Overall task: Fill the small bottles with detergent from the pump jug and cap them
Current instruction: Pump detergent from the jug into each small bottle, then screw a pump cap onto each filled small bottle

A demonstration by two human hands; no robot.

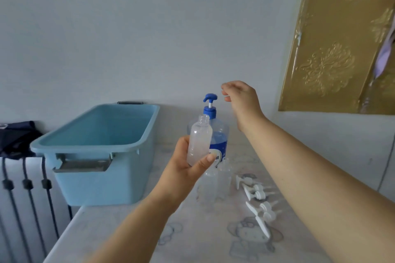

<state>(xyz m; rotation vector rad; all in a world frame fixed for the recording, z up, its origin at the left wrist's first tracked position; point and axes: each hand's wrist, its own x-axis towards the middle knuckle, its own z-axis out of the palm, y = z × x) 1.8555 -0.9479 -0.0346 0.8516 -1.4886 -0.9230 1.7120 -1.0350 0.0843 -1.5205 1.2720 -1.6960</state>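
head view, left grip [185, 165] clasps small bottle [199, 137], right grip [241, 98] slack, jug label [220, 147] unreadable

Uncapped small bottle [199, 140] was held up before the pump jug [220, 134].
The translucent bottle was kept nearly upright, neck open, just below the jug's blue pump head [210, 98]. More clear bottles [210, 186] were stood in front of the jug, and white pump caps [256, 193] were laid loose beside them.
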